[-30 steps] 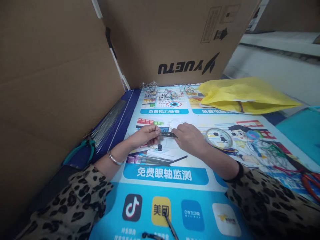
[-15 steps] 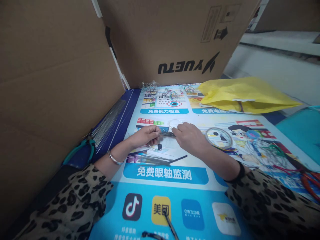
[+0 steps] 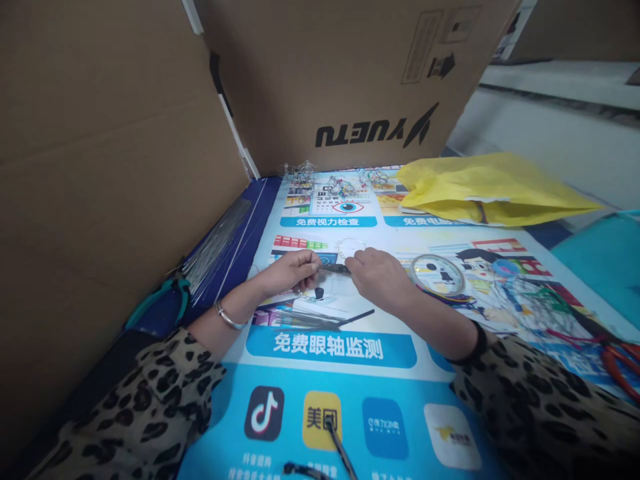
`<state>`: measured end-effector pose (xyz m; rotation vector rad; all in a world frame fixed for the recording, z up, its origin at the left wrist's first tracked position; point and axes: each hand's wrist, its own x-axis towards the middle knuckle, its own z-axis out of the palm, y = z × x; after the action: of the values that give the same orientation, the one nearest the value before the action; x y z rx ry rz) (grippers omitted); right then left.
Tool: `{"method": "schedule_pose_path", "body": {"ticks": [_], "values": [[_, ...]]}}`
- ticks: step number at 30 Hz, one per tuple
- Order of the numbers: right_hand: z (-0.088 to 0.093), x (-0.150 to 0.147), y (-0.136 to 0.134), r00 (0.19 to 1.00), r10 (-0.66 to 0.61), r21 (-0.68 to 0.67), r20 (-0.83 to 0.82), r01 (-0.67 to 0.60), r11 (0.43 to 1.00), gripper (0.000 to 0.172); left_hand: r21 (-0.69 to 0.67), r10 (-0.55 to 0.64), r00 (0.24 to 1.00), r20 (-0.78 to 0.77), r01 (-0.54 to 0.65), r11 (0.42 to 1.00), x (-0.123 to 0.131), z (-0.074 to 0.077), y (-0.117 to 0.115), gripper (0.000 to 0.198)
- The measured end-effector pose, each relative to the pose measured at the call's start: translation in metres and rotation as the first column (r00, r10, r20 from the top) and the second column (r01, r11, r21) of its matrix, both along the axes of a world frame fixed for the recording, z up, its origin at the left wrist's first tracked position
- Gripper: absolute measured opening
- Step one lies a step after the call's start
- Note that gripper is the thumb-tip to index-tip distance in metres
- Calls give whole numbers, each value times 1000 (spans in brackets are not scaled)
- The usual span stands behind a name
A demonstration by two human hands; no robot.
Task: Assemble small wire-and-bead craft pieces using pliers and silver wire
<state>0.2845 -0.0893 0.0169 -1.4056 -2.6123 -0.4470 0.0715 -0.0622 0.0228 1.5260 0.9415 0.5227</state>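
Note:
A short, thin dark strip (image 3: pixel 334 268) stretches level between my two hands, just above the printed mat. At its left end, my left hand (image 3: pixel 299 270) has thumb and fingers pinched together on it. My right hand (image 3: pixel 377 277) is closed round the other end, knuckles up. A thin clear loop with small beads (image 3: pixel 350 244) shows behind the right fingers, and more small beads (image 3: pixel 306 293) hang under the left fingers. Whether they belong to one piece is hidden. Below the hands lies a bundle of thin grey wires (image 3: pixel 310 321).
Cardboard walls (image 3: pixel 280 80) stand left and behind. Teal-handled pliers (image 3: pixel 163 303) and long wires (image 3: pixel 217 247) lie left. To the right are a tape roll (image 3: pixel 437 275), tangled coloured wires (image 3: pixel 540 303) and a yellow bag (image 3: pixel 490 187). Dark strips (image 3: pixel 343 450) lie in front.
Almost nothing differs. My right hand has shifted very slightly to the right; the dark strip stays held between both hands.

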Motion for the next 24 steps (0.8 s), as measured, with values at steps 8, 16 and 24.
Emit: {"method": "schedule_pose_path", "body": {"ticks": [8, 16, 24], "values": [[-7, 2, 6, 990, 27, 41, -137, -22, 999, 15, -45, 78, 990, 120, -73, 996, 2, 0, 0, 24], [-4, 3, 7, 956, -82, -7, -282, 84, 996, 21, -63, 243, 929, 280, -235, 970, 1, -6, 9, 21], [-3, 3, 9, 947, -142, -15, -289, 144, 989, 22, -16, 181, 962, 203, -181, 983, 0, -3, 6, 22]]}}
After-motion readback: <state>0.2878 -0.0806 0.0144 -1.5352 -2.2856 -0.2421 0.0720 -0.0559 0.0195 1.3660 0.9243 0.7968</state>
